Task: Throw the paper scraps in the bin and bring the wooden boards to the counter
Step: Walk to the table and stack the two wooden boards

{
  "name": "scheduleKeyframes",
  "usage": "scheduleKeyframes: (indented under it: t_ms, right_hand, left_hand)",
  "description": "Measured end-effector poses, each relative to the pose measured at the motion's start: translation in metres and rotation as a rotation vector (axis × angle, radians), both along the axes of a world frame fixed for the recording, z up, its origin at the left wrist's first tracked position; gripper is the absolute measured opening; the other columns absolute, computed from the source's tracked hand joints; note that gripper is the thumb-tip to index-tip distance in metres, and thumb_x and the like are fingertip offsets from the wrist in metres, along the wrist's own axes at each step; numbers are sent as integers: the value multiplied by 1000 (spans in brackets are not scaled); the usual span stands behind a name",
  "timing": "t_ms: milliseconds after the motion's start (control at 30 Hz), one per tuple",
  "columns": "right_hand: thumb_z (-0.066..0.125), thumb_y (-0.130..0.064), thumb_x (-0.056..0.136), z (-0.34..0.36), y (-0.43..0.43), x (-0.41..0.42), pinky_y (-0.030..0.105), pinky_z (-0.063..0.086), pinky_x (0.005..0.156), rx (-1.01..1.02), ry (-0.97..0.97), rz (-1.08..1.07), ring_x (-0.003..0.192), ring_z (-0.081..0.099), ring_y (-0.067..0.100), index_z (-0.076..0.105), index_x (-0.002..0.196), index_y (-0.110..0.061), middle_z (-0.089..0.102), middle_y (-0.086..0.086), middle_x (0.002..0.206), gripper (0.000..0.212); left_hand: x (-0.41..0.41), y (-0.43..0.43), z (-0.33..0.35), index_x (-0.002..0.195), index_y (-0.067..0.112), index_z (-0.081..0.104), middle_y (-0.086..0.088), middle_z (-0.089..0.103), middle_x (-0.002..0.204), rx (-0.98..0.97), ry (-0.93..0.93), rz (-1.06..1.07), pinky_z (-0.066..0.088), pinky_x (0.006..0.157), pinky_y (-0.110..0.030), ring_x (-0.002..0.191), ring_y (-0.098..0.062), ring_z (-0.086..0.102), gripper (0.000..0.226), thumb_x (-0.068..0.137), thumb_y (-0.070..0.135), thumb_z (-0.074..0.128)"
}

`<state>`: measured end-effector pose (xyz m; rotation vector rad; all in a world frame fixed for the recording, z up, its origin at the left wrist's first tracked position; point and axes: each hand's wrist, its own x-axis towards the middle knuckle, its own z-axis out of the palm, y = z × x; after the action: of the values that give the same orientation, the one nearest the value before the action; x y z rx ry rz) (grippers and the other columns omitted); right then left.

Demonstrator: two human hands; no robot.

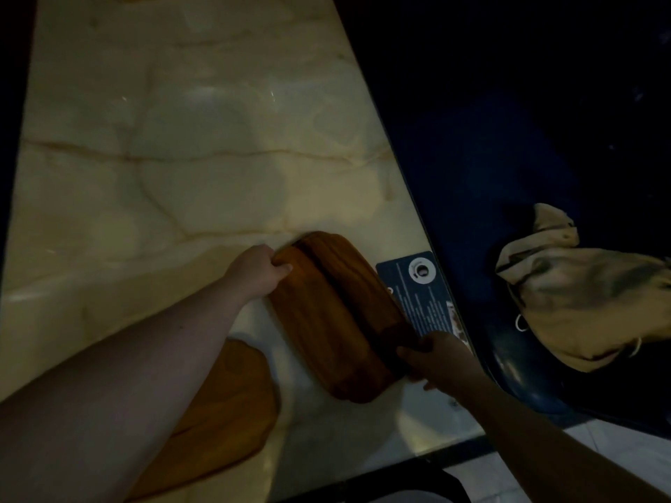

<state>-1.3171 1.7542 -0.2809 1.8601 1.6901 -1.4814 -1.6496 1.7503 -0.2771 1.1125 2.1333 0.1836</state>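
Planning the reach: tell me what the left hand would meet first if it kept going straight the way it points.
The left hand points up and right and already grips the end of the wooden boards, so it meets them at once. Past them lies the blue card, near the edge of the marble table.

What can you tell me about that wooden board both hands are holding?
The wooden board is a rounded oblong of orange-brown wood with lengthwise grain. A dark seam along it hints at a second board stacked with it, though the dim light makes that uncertain. It lies diagonally on the marble table near the right edge. The left hand grips its far end and the right hand its near end. It partly covers a blue card.
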Motion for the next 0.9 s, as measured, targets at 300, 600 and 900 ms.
scheduleKeyframes:
  t_ms: [300, 600, 900]
  right_hand:
    - [72, -21, 83, 1, 0, -7, 25, 54, 46, -10, 241, -180, 56, 70, 15, 55, 88, -24, 70, 10, 79, 18]
    - [65, -26, 89, 12, 3, -45, 28, 56, 57, -155, 456, -201, 83, 69, 25, 63, 101, -14, 69, 11, 98, 17]
    - [60, -12, 92, 40, -7, -95, 39, 54, 66, -63, 492, -82, 81, 61, 30, 58, 110, -7, 61, 20, 102, 19]
  left_hand:
    - [-5, -24, 19, 99, 14, 48, -11, 60, 94, 155, -127, 362, 54, 67, -42, 83, -32, 61, 36, 80, 36, 69]
    - [-10, -73, 76, 104, 19, 48, -9, 59, 98, 361, -139, 657, 57, 65, -42, 82, -27, 62, 30, 84, 33, 65]
    - [-20, -184, 116, 109, 17, 52, -3, 59, 92, 421, -115, 805, 55, 52, -32, 76, -21, 62, 21, 92, 27, 57]
